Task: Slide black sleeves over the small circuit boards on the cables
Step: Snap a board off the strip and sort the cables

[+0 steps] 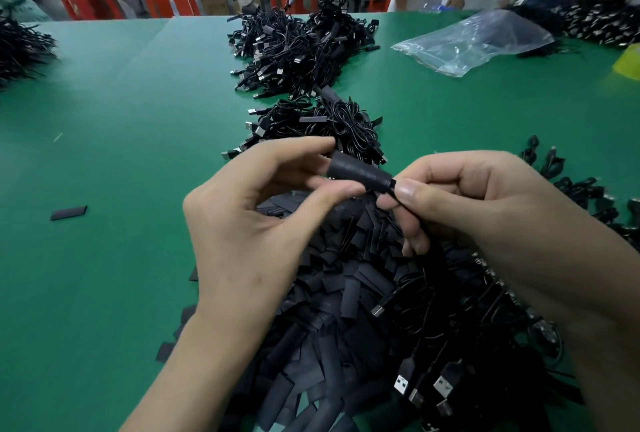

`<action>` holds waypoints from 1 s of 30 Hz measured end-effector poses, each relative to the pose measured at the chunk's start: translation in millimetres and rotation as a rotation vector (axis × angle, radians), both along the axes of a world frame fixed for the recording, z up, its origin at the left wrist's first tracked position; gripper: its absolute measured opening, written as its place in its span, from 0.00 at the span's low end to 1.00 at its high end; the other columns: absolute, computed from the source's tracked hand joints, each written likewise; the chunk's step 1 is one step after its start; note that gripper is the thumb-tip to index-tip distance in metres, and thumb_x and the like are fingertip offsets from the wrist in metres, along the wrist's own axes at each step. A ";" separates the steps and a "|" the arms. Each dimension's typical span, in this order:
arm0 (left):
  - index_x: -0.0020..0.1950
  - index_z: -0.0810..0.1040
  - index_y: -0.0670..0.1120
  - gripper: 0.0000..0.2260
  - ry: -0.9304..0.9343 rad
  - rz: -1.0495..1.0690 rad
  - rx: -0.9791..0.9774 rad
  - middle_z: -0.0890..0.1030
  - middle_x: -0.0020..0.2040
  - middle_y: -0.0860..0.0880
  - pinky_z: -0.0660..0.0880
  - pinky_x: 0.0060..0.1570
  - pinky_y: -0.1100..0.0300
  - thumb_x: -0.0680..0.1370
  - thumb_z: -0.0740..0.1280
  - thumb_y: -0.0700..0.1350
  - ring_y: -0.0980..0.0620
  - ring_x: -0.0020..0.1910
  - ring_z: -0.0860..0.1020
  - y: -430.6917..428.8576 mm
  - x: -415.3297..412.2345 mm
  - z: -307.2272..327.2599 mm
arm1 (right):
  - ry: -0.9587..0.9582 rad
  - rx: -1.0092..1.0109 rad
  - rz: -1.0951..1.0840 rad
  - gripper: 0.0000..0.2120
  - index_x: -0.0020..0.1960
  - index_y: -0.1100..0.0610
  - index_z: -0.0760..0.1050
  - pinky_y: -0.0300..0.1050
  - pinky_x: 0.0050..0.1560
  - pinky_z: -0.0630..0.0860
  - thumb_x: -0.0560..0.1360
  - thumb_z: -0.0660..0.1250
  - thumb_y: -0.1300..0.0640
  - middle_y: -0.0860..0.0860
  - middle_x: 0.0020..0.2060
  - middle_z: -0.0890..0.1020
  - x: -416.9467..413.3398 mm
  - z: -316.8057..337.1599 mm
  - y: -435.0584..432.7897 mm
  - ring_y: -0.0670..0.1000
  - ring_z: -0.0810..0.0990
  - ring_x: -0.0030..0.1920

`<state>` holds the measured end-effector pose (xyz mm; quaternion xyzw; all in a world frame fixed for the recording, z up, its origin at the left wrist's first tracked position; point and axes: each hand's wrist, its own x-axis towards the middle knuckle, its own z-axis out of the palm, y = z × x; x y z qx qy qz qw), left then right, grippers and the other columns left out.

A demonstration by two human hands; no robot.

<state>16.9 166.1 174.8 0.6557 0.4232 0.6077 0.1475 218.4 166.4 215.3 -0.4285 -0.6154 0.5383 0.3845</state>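
Green covers the whole tabletop [104, 126]. At ten o'clock, by the left edge, sits a messy heap of black cables [20, 47]. At nine o'clock one loose flat sleeve [68, 213] lies all alone, well apart from everything else.

The left hand [249, 213] is in the middle. Its thumb and bent fingers pinch the left end of a black sleeve [358, 173] and hold it up above the tabletop. The sleeve is puffed open like a little tube and tilts down to the right. I cannot tell if a small board is inside it.

Under both hands, at six o'clock, is a big pile of flat sleeves [329, 296]. At twelve o'clock two more cable heaps [311, 126] lie behind the hands, one after the other.

The right hand [485, 203] has its fingers curled. Its thumb and first finger pinch a thin black cable [392, 185] just where it comes out of the sleeve's right end. At five o'clock, silver plugs [444, 386] stick out from more cables.

At one o'clock lies a clear plastic bag [474, 40]. At two o'clock, a bit of something yellow [628, 57] peeks in at the edge.
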 end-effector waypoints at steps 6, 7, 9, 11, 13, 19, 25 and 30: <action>0.55 0.84 0.48 0.11 0.026 0.061 0.025 0.85 0.49 0.56 0.80 0.50 0.62 0.74 0.78 0.46 0.58 0.45 0.85 -0.3 4.6 -5.1 | 0.012 -0.006 -0.046 0.10 0.43 0.58 0.85 0.38 0.38 0.78 0.79 0.67 0.61 0.52 0.31 0.82 -0.9 -7.4 1.9 0.49 0.80 0.31; 0.55 0.84 0.47 0.11 0.042 0.071 0.030 0.85 0.49 0.56 0.80 0.50 0.62 0.74 0.78 0.46 0.59 0.45 0.85 0.0 3.9 -5.5 | 0.011 -0.007 -0.056 0.10 0.42 0.58 0.85 0.38 0.37 0.78 0.80 0.67 0.61 0.52 0.31 0.82 -1.6 -8.1 2.2 0.49 0.80 0.31; 0.56 0.84 0.47 0.11 0.068 0.076 0.038 0.85 0.50 0.56 0.80 0.51 0.62 0.75 0.77 0.47 0.59 0.46 0.85 0.3 2.6 -5.4 | 0.015 -0.008 -0.068 0.10 0.42 0.59 0.85 0.39 0.37 0.78 0.80 0.67 0.61 0.52 0.31 0.82 -2.1 -9.4 3.2 0.49 0.80 0.30; 0.58 0.84 0.49 0.11 0.039 0.053 0.000 0.86 0.51 0.56 0.81 0.52 0.59 0.77 0.76 0.49 0.57 0.48 0.86 0.7 3.6 -6.1 | 0.024 -0.013 -0.080 0.10 0.42 0.59 0.85 0.43 0.40 0.81 0.80 0.67 0.61 0.52 0.31 0.82 -3.3 -10.7 3.9 0.49 0.80 0.31; 0.63 0.83 0.50 0.16 -0.142 -0.081 -0.173 0.87 0.52 0.53 0.82 0.55 0.55 0.75 0.75 0.50 0.51 0.50 0.86 1.5 9.5 -8.1 | 0.052 -0.017 -0.125 0.10 0.43 0.59 0.85 0.56 0.45 0.81 0.80 0.67 0.60 0.52 0.32 0.83 -6.0 -12.2 4.8 0.49 0.81 0.31; 0.57 0.84 0.49 0.10 -0.049 -0.544 -0.648 0.88 0.46 0.53 0.80 0.51 0.62 0.77 0.74 0.45 0.56 0.45 0.85 -4.9 33.9 -19.1 | 0.199 0.008 -0.328 0.10 0.45 0.58 0.84 0.34 0.32 0.78 0.81 0.66 0.60 0.52 0.34 0.85 -8.7 -18.9 10.6 0.48 0.82 0.33; 0.57 0.83 0.45 0.07 -0.143 -0.444 -0.725 0.88 0.43 0.46 0.79 0.34 0.62 0.81 0.69 0.40 0.53 0.31 0.82 0.2 30.0 -20.3 | -0.057 0.108 -0.294 0.07 0.55 0.52 0.84 0.45 0.52 0.83 0.81 0.68 0.55 0.46 0.47 0.88 1.4 -18.2 11.5 0.47 0.87 0.50; 0.49 0.86 0.50 0.08 0.141 -0.136 -0.665 0.83 0.31 0.50 0.65 0.26 0.69 0.81 0.68 0.51 0.60 0.25 0.73 36.3 -5.6 -17.1 | -0.283 0.226 -0.349 0.06 0.55 0.43 0.83 0.46 0.60 0.78 0.81 0.69 0.51 0.41 0.50 0.87 35.5 -8.7 15.9 0.41 0.84 0.53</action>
